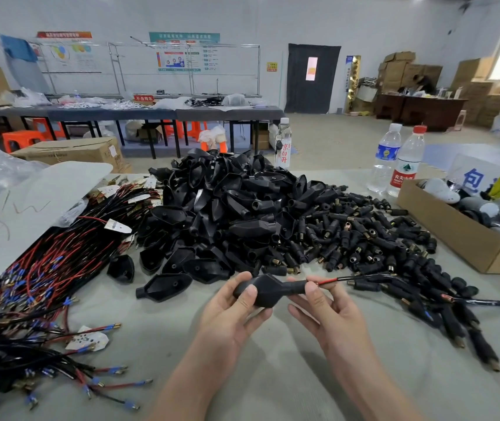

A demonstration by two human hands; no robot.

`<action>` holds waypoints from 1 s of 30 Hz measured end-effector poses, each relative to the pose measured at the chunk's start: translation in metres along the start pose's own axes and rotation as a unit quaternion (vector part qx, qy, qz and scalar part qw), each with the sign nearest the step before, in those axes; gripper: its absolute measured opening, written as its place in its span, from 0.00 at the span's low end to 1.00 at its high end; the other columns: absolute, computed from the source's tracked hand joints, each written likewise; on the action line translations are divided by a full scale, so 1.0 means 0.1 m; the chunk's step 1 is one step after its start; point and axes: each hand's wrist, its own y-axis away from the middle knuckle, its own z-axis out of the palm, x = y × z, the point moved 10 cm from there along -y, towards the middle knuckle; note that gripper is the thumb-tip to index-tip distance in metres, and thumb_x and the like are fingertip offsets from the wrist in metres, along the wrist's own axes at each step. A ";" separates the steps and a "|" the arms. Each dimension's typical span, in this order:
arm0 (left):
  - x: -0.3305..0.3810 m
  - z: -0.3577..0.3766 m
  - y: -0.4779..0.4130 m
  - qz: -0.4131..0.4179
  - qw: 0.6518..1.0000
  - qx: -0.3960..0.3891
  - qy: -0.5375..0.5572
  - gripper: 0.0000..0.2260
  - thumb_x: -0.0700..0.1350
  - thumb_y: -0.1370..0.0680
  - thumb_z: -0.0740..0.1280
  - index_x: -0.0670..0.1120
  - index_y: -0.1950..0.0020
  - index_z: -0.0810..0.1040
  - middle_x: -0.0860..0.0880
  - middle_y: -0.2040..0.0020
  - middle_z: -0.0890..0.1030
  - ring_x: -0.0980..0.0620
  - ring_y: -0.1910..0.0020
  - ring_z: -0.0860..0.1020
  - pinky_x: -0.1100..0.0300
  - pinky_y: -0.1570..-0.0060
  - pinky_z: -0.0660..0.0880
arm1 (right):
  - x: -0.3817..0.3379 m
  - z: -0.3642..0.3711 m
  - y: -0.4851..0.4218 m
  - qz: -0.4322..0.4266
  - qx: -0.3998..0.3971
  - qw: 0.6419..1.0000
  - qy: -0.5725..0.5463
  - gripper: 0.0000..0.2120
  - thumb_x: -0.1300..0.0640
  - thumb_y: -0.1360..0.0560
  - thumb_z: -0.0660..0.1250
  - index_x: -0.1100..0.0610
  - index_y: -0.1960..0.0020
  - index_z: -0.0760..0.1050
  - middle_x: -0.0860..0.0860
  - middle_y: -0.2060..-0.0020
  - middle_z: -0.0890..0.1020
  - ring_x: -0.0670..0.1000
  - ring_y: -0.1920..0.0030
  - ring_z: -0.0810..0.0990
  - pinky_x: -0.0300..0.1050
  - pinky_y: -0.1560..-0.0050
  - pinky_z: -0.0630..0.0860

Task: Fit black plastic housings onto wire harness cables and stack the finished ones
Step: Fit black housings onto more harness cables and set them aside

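From my remote seat, the far left of the table [273,384] holds the wire harness bundle [39,278] — red and black leads with blue-sleeved terminals, fanned toward the worker, I'd judge so that 1 can be drawn out without tangling. Next comes the heap of black housings [227,208]. 1 loose housing [163,287] lies open side up just ahead of the left hand, within easy reach.

The left hand [230,314] is clamped on the held housing [268,291], thumb across the wide end and fingers curled beneath, lifted clear of the table. I read that as bracing the shell so it cannot turn. The right hand [330,308] has thumb and forefinger closed in a pinch on the cable [343,279], right where its red and black wires leave the housing's narrow neck. From there the cable runs rightward over the pile of small black connectors [379,238].

So the task's piece is in mid-air between both hands. I judge the fitting is under way, and drawing the wire along to seat the shell looks like the step in hand. Whether it is fully seated I cannot tell.

Further right, 2 water bottles [406,165] stand near the table's far edge, and a cardboard box [455,238] sits at the right — well apart from the work.
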 end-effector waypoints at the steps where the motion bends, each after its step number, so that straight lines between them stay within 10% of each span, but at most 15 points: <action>1: 0.00 0.00 0.00 0.002 1.000 0.001 -0.002 0.21 0.40 0.28 0.69 0.40 0.35 0.74 0.39 0.40 0.82 0.44 0.47 0.84 0.52 0.47 0.82 | 0.00 0.01 0.01 0.001 -0.006 1.000 -0.001 0.18 0.52 0.29 0.71 0.60 0.42 0.77 0.57 0.47 0.86 0.56 0.44 0.85 0.44 0.50 0.82; 13: -0.07 -0.05 0.02 0.008 0.999 0.015 0.028 0.14 0.38 0.26 0.68 0.45 0.41 0.76 0.42 0.45 0.81 0.45 0.46 0.83 0.53 0.45 0.79 | -0.02 0.07 0.11 -0.014 -0.026 0.996 0.081 0.16 0.56 0.30 0.72 0.61 0.44 0.81 0.55 0.49 0.86 0.54 0.49 0.86 0.43 0.54 0.83; 20: 0.26 -0.53 0.47 0.082 0.961 0.248 -0.094 0.31 0.47 0.23 0.72 0.52 0.23 0.63 0.47 0.39 0.79 0.54 0.44 0.82 0.53 0.37 0.75 | 0.07 0.66 0.38 -0.007 -0.114 0.982 0.151 0.08 0.58 0.26 0.69 0.56 0.49 0.84 0.56 0.61 0.86 0.54 0.58 0.84 0.41 0.52 0.82; 24: 0.56 -0.71 0.84 0.101 0.965 0.237 -0.057 0.13 0.46 0.19 0.66 0.40 0.38 0.73 0.40 0.49 0.85 0.46 0.51 0.85 0.55 0.50 0.80 | 0.07 1.21 0.55 -0.013 -0.159 0.976 0.150 0.12 0.63 0.18 0.61 0.56 0.46 0.83 0.54 0.55 0.87 0.50 0.54 0.86 0.41 0.51 0.82; 30: 0.91 -1.07 1.27 0.086 0.962 0.256 0.035 0.13 0.45 0.19 0.66 0.36 0.41 0.79 0.42 0.56 0.86 0.51 0.62 0.84 0.59 0.65 0.80 | 0.27 1.97 0.87 0.000 -0.162 0.978 0.128 0.10 0.60 0.18 0.64 0.56 0.46 0.84 0.53 0.54 0.87 0.49 0.59 0.84 0.42 0.53 0.82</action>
